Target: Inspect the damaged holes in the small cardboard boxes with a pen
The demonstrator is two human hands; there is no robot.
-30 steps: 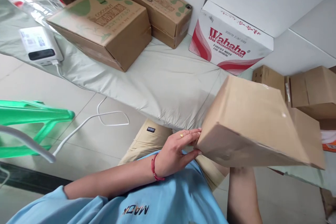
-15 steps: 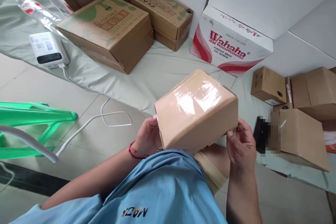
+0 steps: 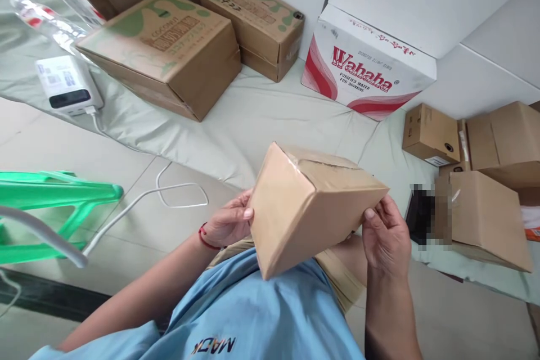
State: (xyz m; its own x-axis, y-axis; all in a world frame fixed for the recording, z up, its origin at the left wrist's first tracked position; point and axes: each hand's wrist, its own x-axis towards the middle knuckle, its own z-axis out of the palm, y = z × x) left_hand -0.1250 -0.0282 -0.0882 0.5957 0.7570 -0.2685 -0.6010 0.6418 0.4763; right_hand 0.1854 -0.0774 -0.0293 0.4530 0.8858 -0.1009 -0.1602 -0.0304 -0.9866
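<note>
Between my two hands, just above my lap, is a plain brown cardboard box (image 3: 324,208), tilted with one corner pointing down toward my shirt. My left hand (image 3: 231,218), with a red string bracelet at the wrist, grips its left edge, thumb on the near face. At the right end, my right hand (image 3: 386,233) pinches the box's corner between thumb and fingers. A taped seam runs along the box's upper face. The fingers behind the box are partly hidden.
Along the wall, a pale green cloth (image 3: 270,118) bears coconut cartons (image 3: 169,50), a Wahaha water carton (image 3: 367,67), a white power bank (image 3: 67,84) with a cable, and brown boxes (image 3: 485,214) at right. A green plastic stool (image 3: 54,197) stands at left.
The box has been turned in my hands: its shiny taped face has swung out of view and another face with a seam now shows on top. Both hands still hold it.
</note>
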